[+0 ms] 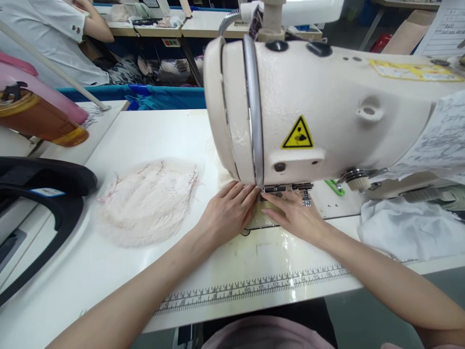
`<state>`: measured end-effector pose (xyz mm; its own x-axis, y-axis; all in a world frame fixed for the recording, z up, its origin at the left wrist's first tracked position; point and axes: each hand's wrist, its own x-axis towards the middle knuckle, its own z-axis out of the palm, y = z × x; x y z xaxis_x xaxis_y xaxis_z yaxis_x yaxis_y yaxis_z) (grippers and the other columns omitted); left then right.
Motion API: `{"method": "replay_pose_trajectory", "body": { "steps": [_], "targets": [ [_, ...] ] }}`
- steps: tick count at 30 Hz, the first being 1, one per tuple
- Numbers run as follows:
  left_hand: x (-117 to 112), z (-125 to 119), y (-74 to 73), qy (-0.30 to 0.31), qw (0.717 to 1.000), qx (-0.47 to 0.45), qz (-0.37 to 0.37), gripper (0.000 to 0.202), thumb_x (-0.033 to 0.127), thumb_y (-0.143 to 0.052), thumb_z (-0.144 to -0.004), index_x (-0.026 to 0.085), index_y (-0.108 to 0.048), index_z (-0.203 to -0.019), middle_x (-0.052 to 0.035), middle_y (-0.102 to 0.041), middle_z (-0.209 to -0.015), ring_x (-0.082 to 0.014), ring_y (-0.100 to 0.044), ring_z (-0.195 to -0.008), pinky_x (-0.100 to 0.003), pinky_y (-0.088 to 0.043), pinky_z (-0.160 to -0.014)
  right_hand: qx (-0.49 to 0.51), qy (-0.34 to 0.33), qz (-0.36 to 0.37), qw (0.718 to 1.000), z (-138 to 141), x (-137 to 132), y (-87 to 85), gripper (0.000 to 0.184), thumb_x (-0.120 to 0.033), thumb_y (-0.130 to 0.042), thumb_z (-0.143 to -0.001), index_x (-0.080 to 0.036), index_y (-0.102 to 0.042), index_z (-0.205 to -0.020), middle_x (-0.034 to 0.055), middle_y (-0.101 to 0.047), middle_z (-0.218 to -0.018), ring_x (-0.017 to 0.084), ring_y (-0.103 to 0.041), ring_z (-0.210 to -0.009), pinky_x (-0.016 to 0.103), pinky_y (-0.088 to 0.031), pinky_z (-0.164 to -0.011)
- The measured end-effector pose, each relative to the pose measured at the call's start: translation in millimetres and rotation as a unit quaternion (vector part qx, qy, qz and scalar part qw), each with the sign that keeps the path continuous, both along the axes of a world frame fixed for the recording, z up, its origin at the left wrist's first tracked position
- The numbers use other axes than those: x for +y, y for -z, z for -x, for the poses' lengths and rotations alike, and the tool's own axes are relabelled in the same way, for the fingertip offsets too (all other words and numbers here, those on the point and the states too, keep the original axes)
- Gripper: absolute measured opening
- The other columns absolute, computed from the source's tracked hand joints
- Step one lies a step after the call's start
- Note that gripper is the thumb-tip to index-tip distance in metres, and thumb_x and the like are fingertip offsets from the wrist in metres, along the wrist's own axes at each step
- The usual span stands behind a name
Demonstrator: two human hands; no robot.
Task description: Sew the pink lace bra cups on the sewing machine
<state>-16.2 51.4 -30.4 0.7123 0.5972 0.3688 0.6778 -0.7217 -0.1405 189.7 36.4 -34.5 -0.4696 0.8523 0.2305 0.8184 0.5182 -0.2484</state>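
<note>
My left hand [225, 213] lies flat at the needle area of a white sewing machine [337, 116], its fingers stretched forward and side by side. Beyond its fingertips shows a pale piece of fabric [224, 177], mostly hidden by the machine head. On the other side of the needle area is my right hand [298, 215], with thumb and forefinger apart and the other fingers partly behind the machine's lower parts. Left of my hands, a pale, fluffy-looking fabric piece [148, 201] with reddish threads on its edges rests on the white table [174, 286].
A ruler strip [250, 290] runs along the table's front edge. Crumpled whitish cloth [407, 230] and a green tool [334, 187] are at right. A black curved frame [69, 194] and an amber cup [39, 116] stand at left. Another person's sleeve [69, 24] shows behind.
</note>
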Motion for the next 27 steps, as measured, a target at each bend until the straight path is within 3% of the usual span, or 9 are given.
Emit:
{"method": "replay_pose_trajectory", "body": {
  "steps": [7,14,20,22,24,26,27],
  "targets": [
    [-0.5,1.3,2.8,-0.01,1.0,0.009,0.002,0.037,0.023,-0.041,-0.094,0.006,-0.059,-0.122,-0.0153,-0.064,-0.123,-0.0281,-0.061,-0.112,-0.044,-0.048,-0.101,-0.048,0.007,-0.041,0.998,2.3,-0.7,4.2,0.043,-0.048,-0.04,-0.096,-0.026,-0.059,-0.128,0.0102,-0.071,-0.098,0.03,-0.064,-0.094,0.04,-0.048,-0.073],
    [-2.2,0.9,4.1,-0.018,1.0,0.015,-0.004,0.038,0.023,-0.04,-0.095,0.006,-0.059,-0.123,-0.016,-0.062,-0.126,-0.0301,-0.06,-0.115,-0.045,-0.049,-0.1,-0.015,0.026,-0.134,0.99,-2.2,-1.3,11.7,0.028,-0.038,-0.042,-0.098,-0.027,-0.066,-0.108,0.0013,-0.072,-0.093,0.02,-0.063,-0.074,0.041,-0.04,-0.083],
    [-3.9,2.1,2.4,0.004,0.999,0.0,-0.042,0.031,0.021,-0.046,-0.095,0.008,-0.063,-0.117,-0.0138,-0.065,-0.121,-0.0282,-0.062,-0.112,-0.043,-0.053,-0.094,-0.009,0.045,-0.122,0.991,-9.3,7.8,17.9,0.032,-0.04,-0.042,-0.097,-0.022,-0.068,-0.099,0.0019,-0.068,-0.07,0.017,-0.059,-0.064,0.033,-0.034,-0.068],
    [-8.9,0.7,-4.6,0.037,0.997,-0.029,-0.057,0.025,0.02,-0.05,-0.093,0.013,-0.066,-0.11,-0.0088,-0.07,-0.113,-0.0243,-0.067,-0.103,-0.039,-0.057,-0.085,-0.008,0.037,-0.115,0.993,-12.0,9.8,15.8,0.033,-0.039,-0.04,-0.097,-0.021,-0.068,-0.095,0.0014,-0.065,-0.063,0.016,-0.055,-0.059,0.032,-0.034,-0.067],
    [-18.9,-2.3,-18.7,0.081,0.993,-0.08,-0.026,0.019,0.021,-0.053,-0.092,0.016,-0.068,-0.103,-0.0038,-0.073,-0.104,-0.0197,-0.07,-0.092,-0.033,-0.058,-0.074,-0.013,0.023,-0.129,0.991,-14.2,10.5,12.8,0.032,-0.036,-0.039,-0.097,-0.021,-0.068,-0.095,0.0009,-0.065,-0.064,0.016,-0.054,-0.058,0.034,-0.035,-0.071],
    [-34.5,-6.2,-40.3,0.139,0.977,-0.143,0.079,0.016,0.022,-0.055,-0.092,0.017,-0.067,-0.1,-0.0018,-0.075,-0.097,-0.0157,-0.07,-0.087,-0.029,-0.058,-0.071,-0.012,0.007,-0.133,0.991,-15.6,10.5,9.9,0.029,-0.034,-0.041,-0.097,-0.021,-0.067,-0.092,0.0002,-0.065,-0.063,0.016,-0.055,-0.059,0.034,-0.036,-0.074],
    [-44.3,-8.2,-53.2,0.184,0.955,-0.175,0.154,0.014,0.02,-0.055,-0.092,0.017,-0.067,-0.098,-0.001,-0.075,-0.093,-0.0132,-0.069,-0.088,-0.025,-0.057,-0.074,-0.008,0.003,-0.13,0.991,-16.0,10.4,8.8,0.027,-0.033,-0.043,-0.096,-0.021,-0.067,-0.09,-0.0001,-0.066,-0.064,0.016,-0.056,-0.06,0.033,-0.036,-0.075]
  ]
}}
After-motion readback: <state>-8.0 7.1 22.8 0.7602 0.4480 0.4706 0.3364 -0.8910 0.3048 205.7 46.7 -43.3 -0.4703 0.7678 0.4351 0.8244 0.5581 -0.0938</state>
